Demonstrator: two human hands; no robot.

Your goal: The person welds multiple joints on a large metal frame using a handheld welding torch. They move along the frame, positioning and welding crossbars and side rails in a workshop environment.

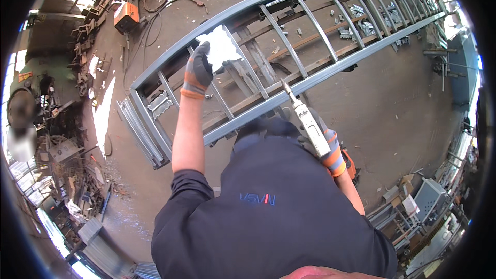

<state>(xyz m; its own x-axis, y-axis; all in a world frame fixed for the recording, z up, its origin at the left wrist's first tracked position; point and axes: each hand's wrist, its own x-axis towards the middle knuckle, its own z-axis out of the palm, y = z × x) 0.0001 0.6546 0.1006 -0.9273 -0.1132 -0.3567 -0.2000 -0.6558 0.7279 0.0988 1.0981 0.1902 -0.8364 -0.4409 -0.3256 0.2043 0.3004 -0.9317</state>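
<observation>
My left hand [196,75], in a grey and orange glove, grips the edge of a bright metal plate [223,47] with scalloped edges. The plate lies over the rungs of a long grey metal frame [356,58], built like a ladder. My gloved right hand [333,151] is wrapped round a white, long-bodied power tool [310,126] with a pointed metal nose. That nose points at the frame's near rail; whether they touch I cannot tell. Another wavy-edged plate [160,104] shows inside the frame's left end.
Metal bars [139,134] are stacked along the frame's left end. An orange machine [126,18] with cables stands at far left. Small metal pieces [356,31] lie scattered beneath the frame's far part. At lower right sits a grey metal box [430,199] among scrap.
</observation>
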